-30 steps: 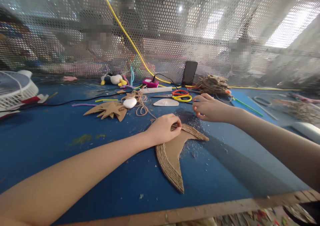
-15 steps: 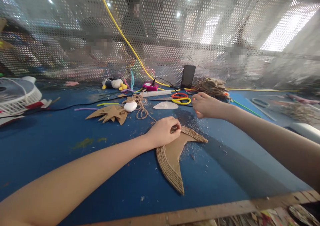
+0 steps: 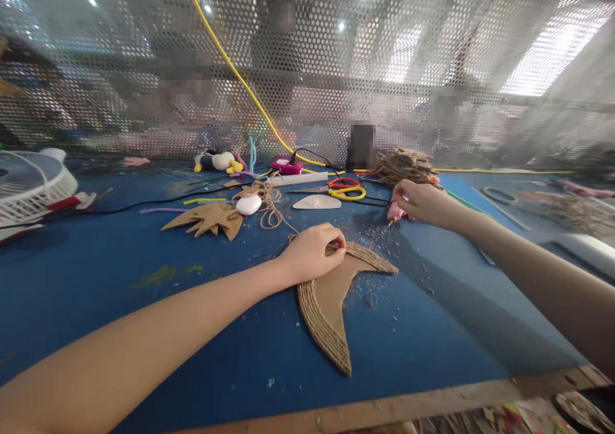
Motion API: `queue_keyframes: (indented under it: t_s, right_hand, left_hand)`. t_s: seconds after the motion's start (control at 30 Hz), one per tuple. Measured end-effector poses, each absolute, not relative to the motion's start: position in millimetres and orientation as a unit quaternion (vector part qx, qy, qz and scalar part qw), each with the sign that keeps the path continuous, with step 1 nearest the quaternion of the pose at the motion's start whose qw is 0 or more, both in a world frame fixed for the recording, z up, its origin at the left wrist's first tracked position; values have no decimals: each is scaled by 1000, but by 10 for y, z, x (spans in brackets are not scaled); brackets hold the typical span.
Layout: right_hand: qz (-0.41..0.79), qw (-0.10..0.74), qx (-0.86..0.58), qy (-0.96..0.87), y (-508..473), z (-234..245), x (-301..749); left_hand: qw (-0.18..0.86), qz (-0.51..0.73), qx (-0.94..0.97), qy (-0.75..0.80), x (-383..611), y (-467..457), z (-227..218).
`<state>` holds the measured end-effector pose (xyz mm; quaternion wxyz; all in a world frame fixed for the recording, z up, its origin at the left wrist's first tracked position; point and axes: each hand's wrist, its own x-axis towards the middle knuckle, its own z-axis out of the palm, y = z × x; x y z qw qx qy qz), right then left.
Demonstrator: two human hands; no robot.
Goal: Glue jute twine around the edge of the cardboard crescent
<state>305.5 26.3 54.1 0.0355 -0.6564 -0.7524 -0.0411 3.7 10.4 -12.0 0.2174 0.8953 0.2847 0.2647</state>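
Observation:
A crescent-shaped cardboard piece [image 3: 331,293], edged with glued rows of jute twine, lies on the blue table [image 3: 96,261]. My left hand [image 3: 314,251] rests on its upper end with fingers curled, pinching the twine against the cardboard. The twine [image 3: 273,210] runs from there back to a loose tangle. My right hand [image 3: 423,203] is farther back and to the right, closed around a pink glue gun [image 3: 394,213] whose tip points down at the table.
Cardboard leaf cut-outs [image 3: 206,217], a white oval object [image 3: 248,204], red and yellow scissors [image 3: 346,189], a bundle of twine [image 3: 403,164], a toy penguin [image 3: 216,160] and a white fan [image 3: 29,184] lie about. A perforated metal screen [image 3: 307,69] closes the back. The table's wooden edge [image 3: 432,399] runs in front.
My right hand has moved right and back and has closed on the pink glue gun. My left hand has stayed on the crescent.

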Motion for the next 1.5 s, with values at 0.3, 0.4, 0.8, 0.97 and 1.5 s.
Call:
queue_keyframes:
  t_s: [0.3, 0.4, 0.8, 0.97, 1.5]
  right_hand:
    - [-74, 49, -757, -648, 97, 377, 3108]
    - [-62, 57, -753, -653, 86, 372, 3076]
    - [10, 109, -761, -640, 148, 428, 3014]
    - [77, 182, -777, -597, 153, 377, 3018]
    - [70, 310, -684, -656, 193, 132, 2969]
  left_hand:
    - [218, 266, 895, 285, 35, 107, -129]
    - [220, 265, 895, 283, 33, 117, -136]
    - [217, 265, 895, 285, 34, 118, -144]
    - [218, 264, 895, 286, 37, 118, -136]
    - [221, 262, 894, 290, 30, 114, -125]
